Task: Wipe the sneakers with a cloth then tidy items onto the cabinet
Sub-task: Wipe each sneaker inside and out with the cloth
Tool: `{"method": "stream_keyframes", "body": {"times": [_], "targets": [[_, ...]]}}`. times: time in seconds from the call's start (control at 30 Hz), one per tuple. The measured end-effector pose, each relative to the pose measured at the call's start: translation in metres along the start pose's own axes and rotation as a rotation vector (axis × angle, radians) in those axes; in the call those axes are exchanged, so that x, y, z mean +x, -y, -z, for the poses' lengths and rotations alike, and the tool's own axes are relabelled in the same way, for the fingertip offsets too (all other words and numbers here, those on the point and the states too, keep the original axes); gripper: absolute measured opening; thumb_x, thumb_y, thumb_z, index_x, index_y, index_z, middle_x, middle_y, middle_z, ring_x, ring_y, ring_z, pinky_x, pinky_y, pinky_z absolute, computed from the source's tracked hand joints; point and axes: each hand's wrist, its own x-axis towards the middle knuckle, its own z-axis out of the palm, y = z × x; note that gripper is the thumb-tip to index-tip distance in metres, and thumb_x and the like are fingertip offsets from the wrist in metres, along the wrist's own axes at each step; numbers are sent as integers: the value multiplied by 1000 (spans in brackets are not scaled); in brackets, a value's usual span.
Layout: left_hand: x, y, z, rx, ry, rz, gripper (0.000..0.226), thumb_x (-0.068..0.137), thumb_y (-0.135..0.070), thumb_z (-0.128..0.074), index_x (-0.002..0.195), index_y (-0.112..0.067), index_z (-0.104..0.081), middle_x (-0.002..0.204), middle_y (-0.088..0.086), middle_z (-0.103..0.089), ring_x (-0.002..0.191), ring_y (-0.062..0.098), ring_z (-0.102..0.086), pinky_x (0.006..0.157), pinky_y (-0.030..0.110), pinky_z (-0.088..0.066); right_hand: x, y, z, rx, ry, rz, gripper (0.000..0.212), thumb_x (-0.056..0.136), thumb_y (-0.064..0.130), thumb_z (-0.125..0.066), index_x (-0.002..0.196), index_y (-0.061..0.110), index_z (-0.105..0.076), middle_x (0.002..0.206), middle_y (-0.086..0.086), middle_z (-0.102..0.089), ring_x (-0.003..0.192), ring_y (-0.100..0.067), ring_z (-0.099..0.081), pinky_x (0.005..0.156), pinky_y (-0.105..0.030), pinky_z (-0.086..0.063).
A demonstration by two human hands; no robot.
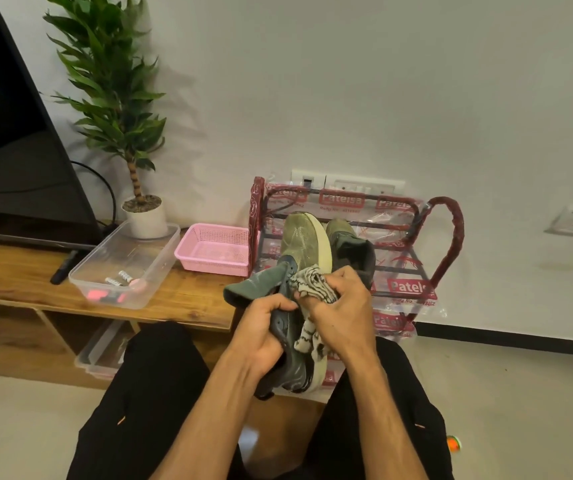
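A dark television (11, 133) stands at the far left on a long wooden surface (191, 296), with a black remote (64, 268) lying in front of it. Just right of the remote is a clear plastic tub (164, 251) holding a few small pink and striped items. A potted plant (143, 213) touches the tub's back edge. A pink basket (215, 251) sits near the surface's right end.

In front of the basket, the left hand (261, 327) has its grip curled round the dark collar of an olive sneaker (300, 242), held above the lap with the toe pointing up and away. The right hand (340, 306) has its grip pinching a bunched striped cloth (314, 284) against the sneaker's side by the cream sole. A second sneaker (354, 252) rests just behind that hand, on a red plastic-wrapped rack (451, 237) against the wall.
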Motion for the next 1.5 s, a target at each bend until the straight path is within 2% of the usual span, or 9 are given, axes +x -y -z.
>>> {"method": "stream_keyframes", "body": {"times": [0.07,0.27,0.47,0.67,0.87,1.2,1.33,1.43,1.5], "targets": [[0,-2,0,-23,-6,6,54,65,7,-49,117,5,-61,102,22,-68,83,29,-69,70,37,-59,0,0,0,-38,31,18,12,78,16,-77,70,12,-68,85,2,-48,77,-2,-51,61,-8,-40],[-3,-4,0,56,-49,-45,47,71,15,-46,114,6,-63,94,21,-68,74,29,-68,65,38,-58,11,3,-8,-43,-280,82,3,81,7,-71,81,10,-70,94,-1,-47,81,6,-48,66,-5,-42],[-1,-9,-4,199,-191,-149,36,77,20,-42,99,4,-66,81,18,-69,70,29,-67,70,39,-56,0,1,-5,-11,-2,79,13,80,9,-73,69,9,-66,87,-2,-48,75,-5,-50,60,-9,-40],[-7,1,-6,311,-174,-125,42,74,19,-44,105,-1,-64,79,15,-68,72,28,-66,64,37,-54,13,2,-10,8,-318,78,3,83,11,-72,81,11,-70,93,0,-48,78,-2,-50,64,-18,-45],[-5,-1,-5,192,-263,-147,36,75,21,-39,94,2,-63,75,17,-65,69,29,-65,65,38,-55,-9,0,-6,-32,12,51,12,79,13,-73,70,15,-65,87,1,-47,74,-6,-51,61,-13,-42],[-6,-11,-5,268,-267,-143,38,73,19,-43,101,4,-63,72,16,-65,60,26,-64,53,31,-54,12,6,-23,-26,-322,90,3,81,9,-72,82,7,-70,94,-1,-48,75,1,-48,64,-4,-38],[-4,-9,5,272,-309,-153,49,72,19,-44,116,6,-58,83,19,-65,74,34,-64,66,38,-56,1,-3,-23,16,-160,50,6,82,13,-73,79,11,-69,90,1,-47,74,-1,-49,61,-8,-40],[-1,-11,8,246,-328,-176,44,73,20,-43,111,7,-61,85,20,-65,79,34,-64,73,39,-54,-13,-7,-21,40,7,53,6,79,11,-76,77,14,-70,86,4,-47,75,-2,-50,62,-8,-40],[-1,-10,5,255,-311,-174,43,73,19,-44,110,5,-62,86,20,-66,79,34,-64,74,41,-55,-10,-5,-20,48,-42,60,9,78,9,-77,76,14,-70,85,3,-48,75,0,-51,63,-6,-39]]}}
